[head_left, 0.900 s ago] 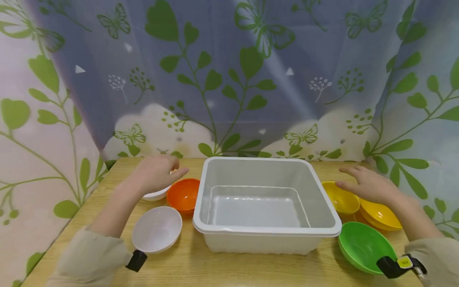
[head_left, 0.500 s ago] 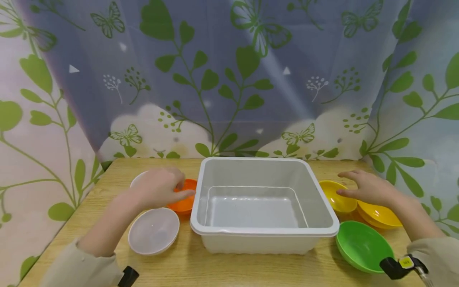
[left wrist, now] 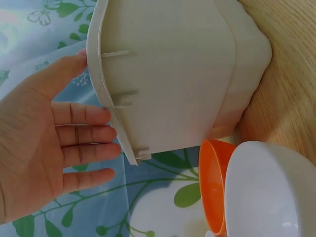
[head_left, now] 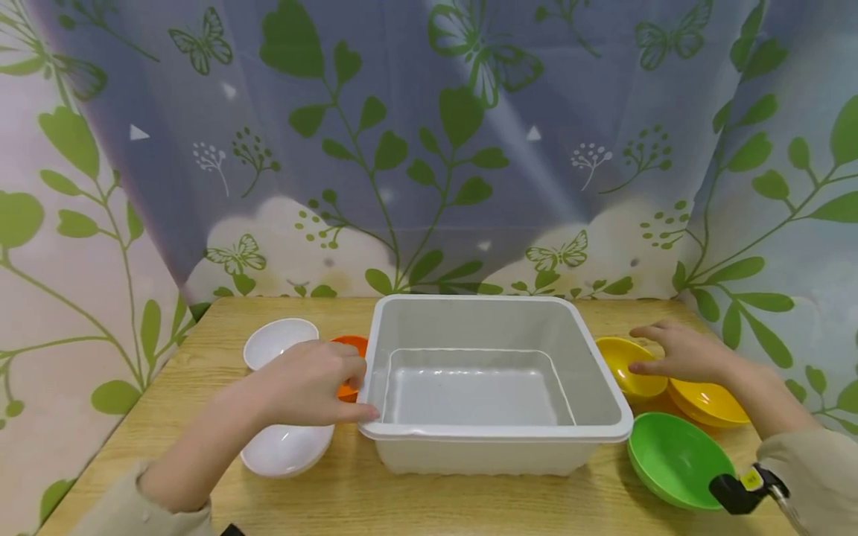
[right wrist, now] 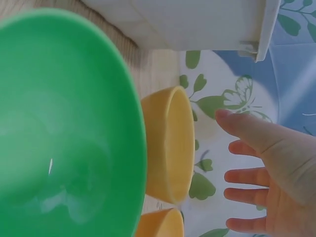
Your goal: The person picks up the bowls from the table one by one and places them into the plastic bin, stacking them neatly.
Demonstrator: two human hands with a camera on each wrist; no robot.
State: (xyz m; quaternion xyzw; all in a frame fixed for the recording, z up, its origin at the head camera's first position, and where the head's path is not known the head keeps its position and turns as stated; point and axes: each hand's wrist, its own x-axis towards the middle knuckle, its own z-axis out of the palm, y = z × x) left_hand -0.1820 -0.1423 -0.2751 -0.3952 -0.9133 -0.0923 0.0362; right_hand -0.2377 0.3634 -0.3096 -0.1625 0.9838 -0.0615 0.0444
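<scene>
A white rectangular tub [head_left: 503, 432] stands upright in the middle of the table, with a bare floor inside. My left hand [head_left: 311, 383] is at the tub's left rim, thumb on the rim and fingertips alongside it. In the left wrist view its fingers [left wrist: 89, 133] are extended, palm facing the camera. Over at the right, my right hand [head_left: 684, 353] hovers above a yellow bowl [head_left: 617, 365], holding nothing. The right wrist view shows its fingers [right wrist: 247, 176] spread and apart from the bowls. My left hand partly hides an orange bowl [head_left: 351, 342].
Left of the tub are two white bowls, one at the back [head_left: 271, 341] and one in front [head_left: 284, 455]. To the right, another yellow bowl [head_left: 710, 402] and a green bowl [head_left: 680, 461] sit on the wooden table [head_left: 469, 506]. A patterned curtain [head_left: 415, 246] hangs behind.
My left hand has moved right and toward me, from above the back white bowl to the tub's left rim. The right hand has barely moved.
</scene>
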